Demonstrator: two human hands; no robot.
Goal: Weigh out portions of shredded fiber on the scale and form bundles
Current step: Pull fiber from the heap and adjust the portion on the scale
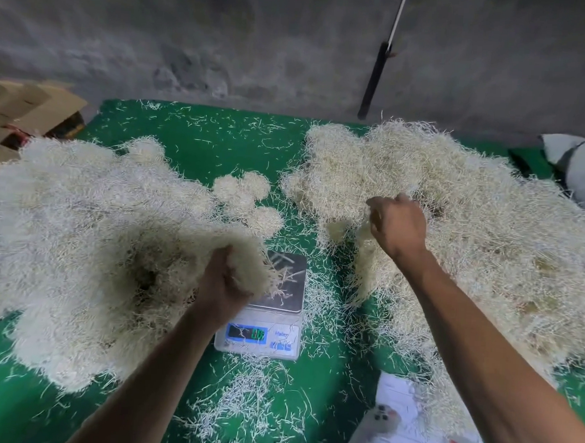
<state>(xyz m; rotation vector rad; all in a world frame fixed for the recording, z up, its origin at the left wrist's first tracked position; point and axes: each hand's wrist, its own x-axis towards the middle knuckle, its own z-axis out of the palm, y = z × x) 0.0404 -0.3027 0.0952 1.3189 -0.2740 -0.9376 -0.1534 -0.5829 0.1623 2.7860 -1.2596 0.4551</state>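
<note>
Covering the whole work area, the green bench (203,137) carries two broad heaps of pale shredded fiber, with loose strands scattered across the bare cloth between them. The right heap (489,226) spreads out beyond and to the outer side of the right hand's fingers, reaching toward the grey wall (261,41) at the back. The left heap (78,228) lies to the outer side of the left hand's fingers and runs down toward the near edge of the bench. A few small rounded bundles (248,198) sit just beyond the left fingers, at the inner edge of that heap. The scale (272,309) stands between the two forearms, directly beneath and just inward of the left fingers; its metal plate holds only a few stray strands, and its display faces the person, too blurred to read. The left hand (222,282) is clenched around a thick tuft of fiber (248,256), held over the plate's left edge. The right hand (398,224) is curled into the near edge of the right heap, its fingers grasping strands there. A white printed sheet (399,409) lies near the right elbow, partly under fiber. Cardboard boxes (27,109) sit past the bench's far left corner.
</note>
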